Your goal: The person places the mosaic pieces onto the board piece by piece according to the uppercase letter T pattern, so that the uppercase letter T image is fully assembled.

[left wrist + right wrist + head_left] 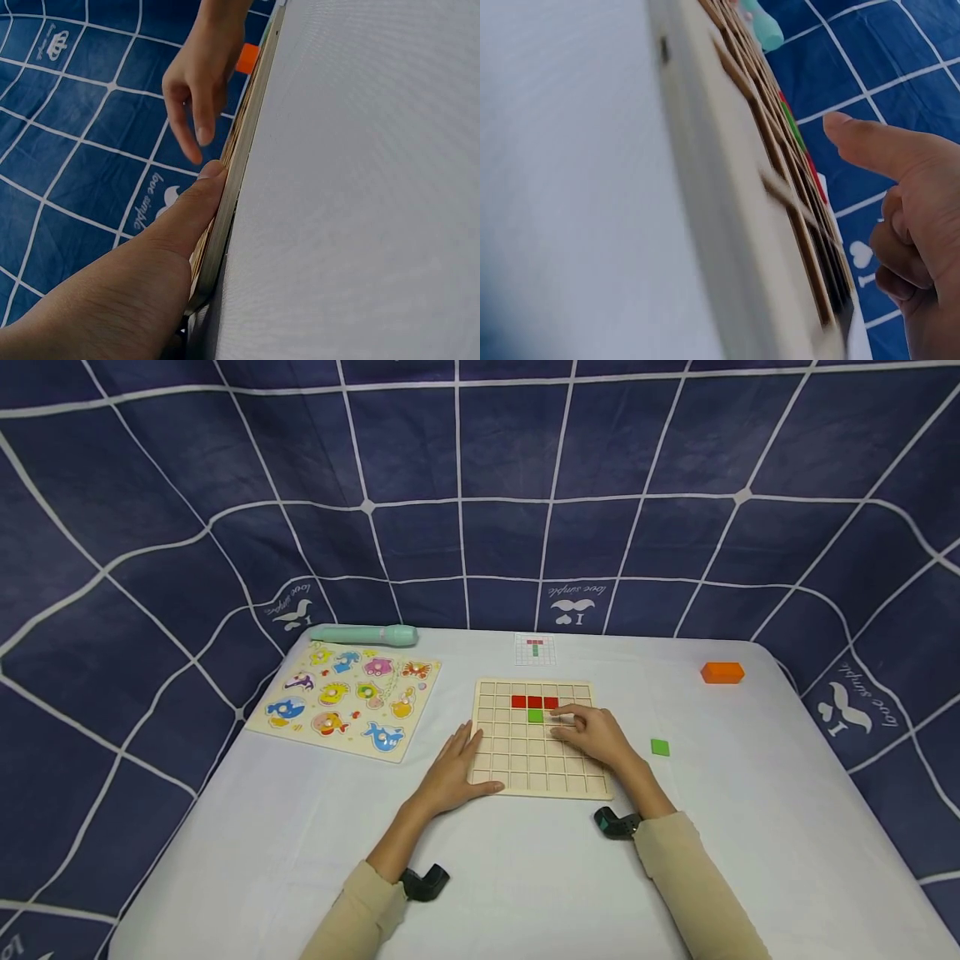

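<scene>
A wooden grid board [517, 764] lies flat on the white table. Three red square tiles [535, 702] form a row in its upper part, and one green tile [535, 716] sits directly beneath the middle one. My left hand [448, 777] rests along the board's left edge, its thumb [196, 196] on the near edge. Above the board's right half is my right hand [597, 737], with forefinger and thumb apart and nothing visible between them; the forefinger is close to the tiles. In the right wrist view its thumb [870, 142] is extended. Right of the board lies a loose green tile [660, 747].
A small card [535, 649] with a red and green grid pattern lies behind the board. To the left is a sea-animal puzzle board [352, 697], with a mint-green cylindrical object [363, 635] behind it. An orange block [722, 673] stands at the back right.
</scene>
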`<state>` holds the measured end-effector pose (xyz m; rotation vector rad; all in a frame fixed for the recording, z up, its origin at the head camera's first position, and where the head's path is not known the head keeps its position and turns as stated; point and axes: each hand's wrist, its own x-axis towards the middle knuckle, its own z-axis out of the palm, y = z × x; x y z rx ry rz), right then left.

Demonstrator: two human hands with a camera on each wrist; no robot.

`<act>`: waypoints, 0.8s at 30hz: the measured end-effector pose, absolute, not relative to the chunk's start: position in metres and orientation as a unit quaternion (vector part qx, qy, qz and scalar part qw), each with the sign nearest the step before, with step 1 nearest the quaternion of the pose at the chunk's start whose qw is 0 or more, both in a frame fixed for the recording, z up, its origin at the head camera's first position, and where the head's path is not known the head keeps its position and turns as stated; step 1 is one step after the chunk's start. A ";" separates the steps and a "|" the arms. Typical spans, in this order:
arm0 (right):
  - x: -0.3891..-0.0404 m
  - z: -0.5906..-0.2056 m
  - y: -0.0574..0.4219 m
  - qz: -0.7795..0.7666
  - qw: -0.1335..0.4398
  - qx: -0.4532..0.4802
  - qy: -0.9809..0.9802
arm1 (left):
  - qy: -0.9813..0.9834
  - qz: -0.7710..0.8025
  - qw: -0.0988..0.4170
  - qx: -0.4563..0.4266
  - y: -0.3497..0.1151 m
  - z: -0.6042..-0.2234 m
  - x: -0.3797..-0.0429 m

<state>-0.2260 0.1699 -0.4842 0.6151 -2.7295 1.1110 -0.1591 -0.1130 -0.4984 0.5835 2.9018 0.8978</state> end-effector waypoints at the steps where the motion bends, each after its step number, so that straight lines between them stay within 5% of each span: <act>1: -0.223 -0.484 0.174 0.367 0.066 0.205 -0.905 | 0.938 0.289 0.025 0.188 -0.113 -0.499 -0.159; 24: -0.166 -0.487 0.272 0.331 0.087 0.152 -0.927 | 0.938 0.290 0.028 0.189 -0.113 -0.497 -0.160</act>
